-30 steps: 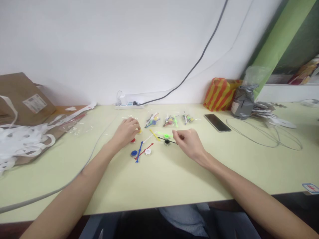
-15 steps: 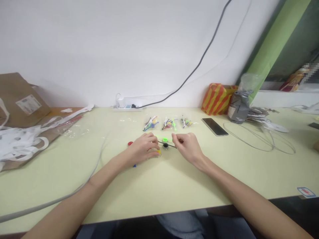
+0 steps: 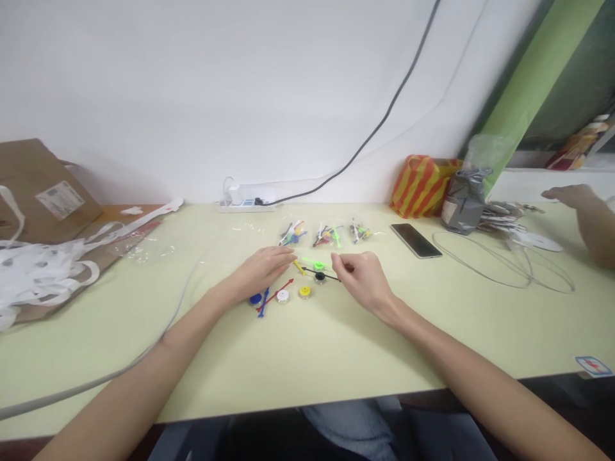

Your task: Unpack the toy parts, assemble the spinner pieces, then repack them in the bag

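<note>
My left hand [image 3: 259, 272] is over the table with its fingers stretched out. Its fingertips are at the upper end of a yellow plastic arrow [image 3: 300, 267]; whether they touch it is unclear, and the thumb is hidden. My right hand [image 3: 361, 280] is curled, thumb against fingers, beside the end of a black arrow [image 3: 331, 277]; what it pinches, if anything, is hidden. The black arrow lies across a black round piece [image 3: 319, 277], with a green arrow [image 3: 314, 264] behind. Nearer me are yellow [image 3: 305, 292], white [image 3: 283, 296] and blue [image 3: 255, 299] round pieces, plus red [image 3: 283, 291] and blue [image 3: 264, 303] arrows.
Several clear bags of coloured parts [image 3: 328, 235] lie behind my hands. A phone [image 3: 416, 241], a striped bag [image 3: 420, 186] and a grey package [image 3: 462, 202] stand to the right. Another person's hand [image 3: 579, 202] is at the far right. A grey cable [image 3: 120, 378] crosses the left side.
My left hand has moved up and left off the round pieces, uncovering the yellow and white ones and the arrows. My right hand stays nearly still. Another person's hand has appeared at right.
</note>
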A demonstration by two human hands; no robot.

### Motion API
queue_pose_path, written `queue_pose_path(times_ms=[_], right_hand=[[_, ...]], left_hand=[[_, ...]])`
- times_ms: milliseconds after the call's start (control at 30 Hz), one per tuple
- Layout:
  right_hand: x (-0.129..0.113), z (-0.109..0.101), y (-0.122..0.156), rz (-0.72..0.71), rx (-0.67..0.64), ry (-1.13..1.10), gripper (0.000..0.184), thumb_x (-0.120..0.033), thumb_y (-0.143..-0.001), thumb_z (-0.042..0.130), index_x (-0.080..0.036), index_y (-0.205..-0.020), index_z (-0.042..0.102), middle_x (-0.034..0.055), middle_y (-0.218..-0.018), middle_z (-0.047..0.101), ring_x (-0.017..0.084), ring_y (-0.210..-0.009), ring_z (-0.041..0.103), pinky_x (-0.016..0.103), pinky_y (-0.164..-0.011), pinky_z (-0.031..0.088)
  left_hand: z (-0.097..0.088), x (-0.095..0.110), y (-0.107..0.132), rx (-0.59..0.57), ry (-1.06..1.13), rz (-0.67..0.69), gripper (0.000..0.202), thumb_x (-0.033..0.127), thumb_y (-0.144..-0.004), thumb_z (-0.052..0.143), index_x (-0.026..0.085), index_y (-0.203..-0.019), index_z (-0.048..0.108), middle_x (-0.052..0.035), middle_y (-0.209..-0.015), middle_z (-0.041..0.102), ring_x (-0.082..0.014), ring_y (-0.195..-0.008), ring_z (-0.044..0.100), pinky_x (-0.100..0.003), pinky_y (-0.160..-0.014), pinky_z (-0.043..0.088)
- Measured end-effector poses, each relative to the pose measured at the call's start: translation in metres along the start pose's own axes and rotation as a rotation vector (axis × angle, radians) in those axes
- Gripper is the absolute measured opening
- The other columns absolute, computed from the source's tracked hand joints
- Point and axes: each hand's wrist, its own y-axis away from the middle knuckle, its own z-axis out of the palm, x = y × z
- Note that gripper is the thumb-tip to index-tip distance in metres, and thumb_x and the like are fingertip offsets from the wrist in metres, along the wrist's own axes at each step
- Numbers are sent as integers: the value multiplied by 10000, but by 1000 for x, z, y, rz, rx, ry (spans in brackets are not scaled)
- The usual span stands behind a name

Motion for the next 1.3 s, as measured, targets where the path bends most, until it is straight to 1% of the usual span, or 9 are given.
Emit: queue_pose_path(times_ms=[200,367,467,833,1000,1100,1200,1233,1300], right_hand=[[-2,-3,-1,2,0,18,512,-378,-997,389,-181,-525,355,-14,-505,358,95,-483,271,276,-548,196],[-3,-2,0,4,-4,10,514,-382,-1000,383,-182,-527,348,-17,-504,328,97,-488,260,275,-552,201],[-2,-2,1,2,-5,18,535,-404,-1004,377,-185,-516,363,-13,-500,339,101,-486,265,274,-550,211],[-1,0,2,-3,-12,-3,516,-417,-996,375,-188,-536,332,-17,-495,322,100,-477,262,274,-549,218],[-1,0,3,-6,-18,-9,507,-409,-995,381,-187,-544,316,-23,-490,309,95,-464,262,280,-548,212],[0,0,3,-5,-18,-18,504,-405,-998,384,-185,-549,312,-28,-488,300,93,-461,257,276,-546,218],[1,1,4,-3,-23,-13,509,-401,-1002,381,-185,-546,317,-29,-485,308,95,-463,256,276,-548,221],[1,1,3,-2,-26,-6,503,-397,-1003,384,-184,-550,339,-27,-491,328,98,-469,270,275,-552,223],[1,1,3,7,-36,1,433,-386,-1004,405,-186,-625,467,-28,-528,411,105,-494,328,265,-565,235]], left_hand=[[-3,0,-2,-44,-10,20,376,319,-1029,381,242,-1240,682,-89,-1333,637,-249,-1240,573,-434,-1077,434],[-2,-7,-1,3,-43,4,327,287,-1015,404,241,-1050,726,-75,-1152,677,-238,-1113,588,-399,-975,454],[-1,-10,0,17,-58,-19,302,267,-1004,425,229,-1018,725,-83,-1065,682,-246,-1064,578,-399,-938,453],[-3,-24,4,2,-151,-93,233,179,-952,454,213,-914,682,-79,-1016,672,-263,-1036,549,-399,-872,418],[-5,-20,5,6,-187,-117,180,152,-926,461,203,-868,624,-83,-977,673,-271,-1022,558,-398,-871,421],[-9,-14,5,55,-234,-226,210,153,-952,420,203,-891,615,-97,-916,663,-279,-963,584,-394,-818,422],[-15,-5,3,181,-224,-331,215,205,-987,413,198,-954,625,-102,-899,643,-268,-875,599,-371,-770,424],[-17,-1,3,222,-202,-298,209,218,-995,418,194,-969,624,-100,-907,642,-260,-868,599,-364,-775,428],[-19,8,1,279,-152,-133,200,217,-1009,422,189,-972,617,-89,-916,652,-241,-881,601,-357,-809,432]])
